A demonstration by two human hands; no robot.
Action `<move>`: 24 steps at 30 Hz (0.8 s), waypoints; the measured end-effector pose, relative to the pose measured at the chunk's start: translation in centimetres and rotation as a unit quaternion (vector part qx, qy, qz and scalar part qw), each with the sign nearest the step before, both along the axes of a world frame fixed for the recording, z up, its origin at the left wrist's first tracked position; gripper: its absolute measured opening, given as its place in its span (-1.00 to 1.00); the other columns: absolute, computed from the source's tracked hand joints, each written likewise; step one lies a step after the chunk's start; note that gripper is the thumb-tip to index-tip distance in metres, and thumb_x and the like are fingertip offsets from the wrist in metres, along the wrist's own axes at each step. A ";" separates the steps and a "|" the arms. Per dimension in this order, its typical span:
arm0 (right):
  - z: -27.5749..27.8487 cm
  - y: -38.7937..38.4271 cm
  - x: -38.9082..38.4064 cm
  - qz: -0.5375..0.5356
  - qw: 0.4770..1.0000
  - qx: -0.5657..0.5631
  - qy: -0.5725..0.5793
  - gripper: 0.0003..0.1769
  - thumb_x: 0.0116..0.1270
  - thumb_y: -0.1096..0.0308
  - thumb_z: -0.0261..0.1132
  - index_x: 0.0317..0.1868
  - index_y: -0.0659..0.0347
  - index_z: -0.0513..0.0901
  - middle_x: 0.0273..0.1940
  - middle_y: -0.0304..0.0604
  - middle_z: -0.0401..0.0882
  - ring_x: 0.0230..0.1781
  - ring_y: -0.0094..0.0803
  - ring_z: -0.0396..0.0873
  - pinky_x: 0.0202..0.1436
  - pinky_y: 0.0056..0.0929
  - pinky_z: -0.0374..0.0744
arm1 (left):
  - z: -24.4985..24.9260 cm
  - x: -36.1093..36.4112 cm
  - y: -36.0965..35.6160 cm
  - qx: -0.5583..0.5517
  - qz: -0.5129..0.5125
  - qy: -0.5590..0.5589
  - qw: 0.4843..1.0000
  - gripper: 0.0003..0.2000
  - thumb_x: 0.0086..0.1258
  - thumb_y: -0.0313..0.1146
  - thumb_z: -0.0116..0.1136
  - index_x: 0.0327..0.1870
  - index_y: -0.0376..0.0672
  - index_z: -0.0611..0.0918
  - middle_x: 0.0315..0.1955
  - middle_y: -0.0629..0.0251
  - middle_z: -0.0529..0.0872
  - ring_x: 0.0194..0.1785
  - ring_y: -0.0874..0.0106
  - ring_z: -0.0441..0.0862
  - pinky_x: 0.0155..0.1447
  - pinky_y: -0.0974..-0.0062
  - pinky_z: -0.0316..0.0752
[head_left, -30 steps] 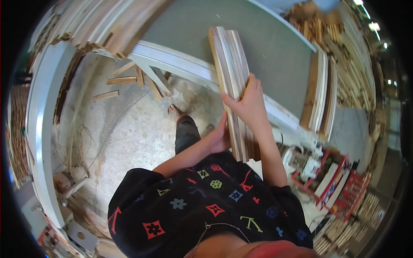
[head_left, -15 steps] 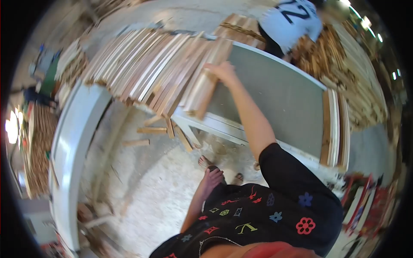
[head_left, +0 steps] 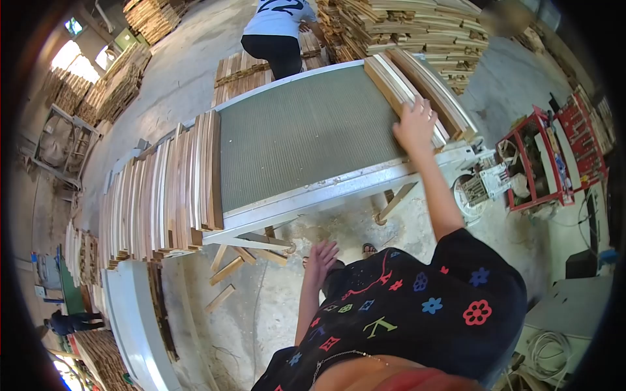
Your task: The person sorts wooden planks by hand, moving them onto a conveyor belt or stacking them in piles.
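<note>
My right hand (head_left: 416, 124) is at the right end of a long table with a ribbed green-grey belt (head_left: 300, 130). Its fingers reach over the near part of a bundle of pale wooden strips (head_left: 395, 83), thumb on the left side. Just right of that bundle lies another group of wooden strips (head_left: 433, 94), brown and white. My left hand (head_left: 321, 257) hangs low by my thigh, fingers spread, holding nothing. A long row of wooden strips (head_left: 156, 195) stands side by side at the table's left end.
Beyond the table a person in a white shirt (head_left: 277, 19) bends near stacked wood (head_left: 404, 32). Loose wood offcuts (head_left: 226, 270) lie on the floor under the left end. A red rack (head_left: 541, 163) stands right; a white metal beam (head_left: 134, 326) runs lower left.
My view has turned right. My right hand has gone from strips beside the left row to the right end, where an extra bundle now lies under it. My left hand's fingers have spread.
</note>
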State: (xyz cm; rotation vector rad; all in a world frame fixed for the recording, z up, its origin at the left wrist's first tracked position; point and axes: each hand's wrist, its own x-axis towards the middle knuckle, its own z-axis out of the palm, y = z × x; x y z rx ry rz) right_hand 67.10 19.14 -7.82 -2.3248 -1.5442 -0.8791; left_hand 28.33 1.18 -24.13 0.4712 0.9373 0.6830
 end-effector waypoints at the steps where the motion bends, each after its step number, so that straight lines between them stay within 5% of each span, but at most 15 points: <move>1: 0.9 -0.7 1.7 0.004 0.991 -0.059 0.122 -0.37 0.11 0.15 0.45 0.19 0.13 0.48 0.24 0.09 0.44 0.28 0.11 0.41 0.25 0.15 0.40 | -0.2 0.8 -0.1 0.003 -0.020 -0.003 1.000 -0.31 0.62 0.19 -0.36 0.52 -0.20 0.23 0.41 0.07 0.43 0.42 0.24 0.43 0.42 0.29 0.33; 3: 3.3 -1.7 3.2 0.016 0.968 -0.145 0.205 -0.24 0.10 0.09 0.45 0.30 0.14 0.41 0.25 0.15 0.44 0.26 0.13 0.45 0.25 0.14 0.40 | 0.5 2.8 -0.3 0.013 -0.057 -0.006 0.998 -0.32 0.63 0.18 -0.35 0.52 -0.19 0.23 0.41 0.10 0.43 0.41 0.25 0.44 0.40 0.31 0.35; 10: 1.0 3.3 6.9 0.012 0.937 -0.136 0.321 0.01 0.00 -0.14 0.48 0.35 0.28 0.31 0.19 0.24 0.46 0.25 0.16 0.48 0.23 0.03 0.54 | 4.0 9.3 -0.1 0.047 -0.183 -0.014 0.982 -0.30 0.62 0.21 -0.37 0.53 -0.20 0.22 0.42 0.14 0.43 0.43 0.32 0.41 0.44 0.36 0.28; 17: 2.0 -11.0 -2.7 0.158 0.921 -0.125 0.335 0.10 -0.02 -0.04 0.49 0.43 0.38 0.24 0.16 0.26 0.46 0.14 0.17 0.49 0.18 -0.02 0.53 | 5.7 17.3 -0.1 0.062 -0.211 -0.144 0.965 -0.08 0.48 0.44 -0.59 0.52 -0.24 0.23 0.39 0.13 0.46 0.43 0.25 0.40 0.47 0.29 0.24; 19: 1.6 -15.5 -7.0 0.162 0.923 -0.130 0.325 0.13 -0.01 -0.08 0.50 0.44 0.41 0.22 0.17 0.24 0.46 0.13 0.14 0.50 0.16 -0.04 0.53 | 4.6 19.2 0.3 0.089 -0.176 -0.292 0.936 -0.01 0.40 0.52 -0.67 0.53 -0.21 0.22 0.40 0.12 0.44 0.45 0.22 0.38 0.47 0.24 0.25; 21: 1.4 -18.8 -10.9 0.164 0.930 -0.107 0.312 0.10 0.05 -0.10 0.48 0.45 0.39 0.23 0.19 0.21 0.45 0.13 0.10 0.50 0.14 -0.02 0.52 | 7.1 18.6 -1.9 0.021 -0.062 -0.244 0.968 0.00 0.38 0.53 -0.67 0.54 -0.18 0.18 0.42 0.10 0.39 0.47 0.19 0.34 0.51 0.20 0.21; 24: -2.5 -19.5 -10.1 0.289 0.844 -0.093 0.442 -0.02 0.19 -0.06 0.44 0.40 0.47 0.28 0.14 0.16 0.50 0.06 -0.04 0.55 0.12 -0.16 0.54 | 9.0 16.7 -3.1 0.003 0.043 -0.200 0.979 -0.02 0.36 0.54 -0.61 0.55 -0.11 0.15 0.45 0.12 0.34 0.49 0.16 0.31 0.51 0.11 0.22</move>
